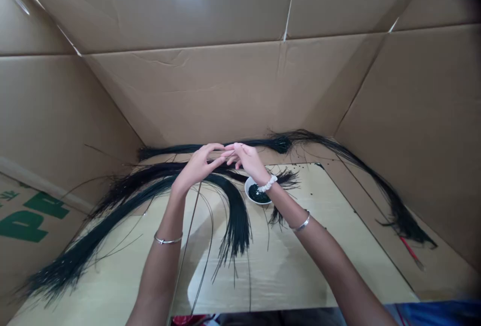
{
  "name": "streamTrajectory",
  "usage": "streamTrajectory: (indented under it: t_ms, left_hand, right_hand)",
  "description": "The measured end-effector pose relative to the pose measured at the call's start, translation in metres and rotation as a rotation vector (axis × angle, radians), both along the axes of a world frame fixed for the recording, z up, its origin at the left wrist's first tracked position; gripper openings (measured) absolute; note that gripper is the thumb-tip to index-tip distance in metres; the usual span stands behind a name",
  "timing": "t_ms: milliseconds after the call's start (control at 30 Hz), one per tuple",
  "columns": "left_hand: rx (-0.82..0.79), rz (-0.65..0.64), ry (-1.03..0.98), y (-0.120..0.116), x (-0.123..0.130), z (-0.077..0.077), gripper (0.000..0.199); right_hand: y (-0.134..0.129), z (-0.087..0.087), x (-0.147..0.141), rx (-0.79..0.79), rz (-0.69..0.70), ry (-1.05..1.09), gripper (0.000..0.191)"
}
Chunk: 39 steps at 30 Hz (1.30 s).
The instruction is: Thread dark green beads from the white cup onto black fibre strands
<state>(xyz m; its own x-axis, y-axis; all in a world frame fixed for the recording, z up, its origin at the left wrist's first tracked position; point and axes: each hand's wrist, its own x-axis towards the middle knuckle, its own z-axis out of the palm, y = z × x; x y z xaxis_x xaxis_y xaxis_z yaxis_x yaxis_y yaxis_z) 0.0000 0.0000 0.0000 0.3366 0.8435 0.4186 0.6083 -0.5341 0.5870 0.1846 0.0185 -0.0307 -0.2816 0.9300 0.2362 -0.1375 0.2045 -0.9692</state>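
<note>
Over dark strands (236,210), left hand (200,164), right hand (248,159), angled inward, fingertips close.

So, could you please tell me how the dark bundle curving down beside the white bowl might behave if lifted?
The dark bundle would probably flex rather than stay straight, since it lies in a smooth bend. Its strands may splay, as the end near the white bowl fans out. Some could trail behind, because several lie loose around it.

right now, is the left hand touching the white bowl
Apart. The head view shows the left hand to one side of the white bowl, with dark strands visible in the gap between them.
</note>
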Motion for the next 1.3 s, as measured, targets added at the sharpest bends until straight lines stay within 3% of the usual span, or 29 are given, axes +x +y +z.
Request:
streamTrajectory:
  t_ms: [67, 133, 200, 333, 500, 567, 633, 700, 767, 900, 1000, 1167, 1300]
  left_hand:
    - [-0.058, -0.021, -0.044, -0.012, 0.003, 0.011, 0.042]
    - [-0.181, -0.134, -0.069, -0.025, 0.008, 0.019, 0.044]
    - [-0.144, -0.144, -0.064, -0.034, 0.013, 0.023, 0.039]
    - [-0.019, -0.091, -0.068, -0.037, 0.022, 0.019, 0.023]
    - [-0.066, -0.016, -0.306, -0.026, 0.026, 0.011, 0.016]
    - [-0.037, 0.016, -0.475, -0.024, 0.025, 0.012, 0.015]
    - [0.014, 0.03, -0.585, -0.025, 0.023, 0.015, 0.015]
    - [0.039, 0.039, -0.612, -0.028, 0.022, 0.019, 0.016]
    - [0.051, 0.045, -0.597, -0.033, 0.022, 0.023, 0.015]
    - [0.053, 0.031, -0.559, -0.041, 0.024, 0.026, 0.012]
    - [0.051, 0.013, -0.536, -0.045, 0.024, 0.027, 0.011]
    - [0.078, 0.028, -0.521, -0.048, 0.021, 0.03, 0.01]
    - [0.093, 0.042, -0.508, -0.051, 0.02, 0.033, 0.012]
  right_hand:
    - [-0.003, -0.008, 0.0, 0.06, 0.056, -0.119, 0.05]
    - [-0.005, -0.017, -0.002, 0.118, 0.104, -0.196, 0.053]
    - [-0.007, -0.025, -0.006, 0.16, 0.149, -0.211, 0.054]
    - [-0.011, -0.03, -0.012, 0.177, 0.208, -0.205, 0.057]
    - [-0.018, -0.018, -0.003, 0.185, 0.248, -0.252, 0.059]
    - [-0.019, -0.012, 0.008, 0.266, 0.19, -0.384, 0.055]
    - [-0.018, -0.012, 0.016, 0.413, 0.019, -0.726, 0.049]
    - [-0.016, -0.02, 0.018, 0.489, -0.12, -1.082, 0.039]
    - [-0.015, -0.035, 0.013, 0.478, -0.121, -1.224, 0.032]
    - [-0.015, -0.064, -0.002, 0.478, -0.03, -1.377, 0.022]
    - [-0.014, -0.076, -0.004, 0.465, -0.023, -1.442, 0.024]
    - [-0.011, -0.077, 0.001, 0.446, -0.085, -1.481, 0.037]
    - [-0.019, -0.072, 0.002, 0.492, -0.113, -1.478, 0.032]
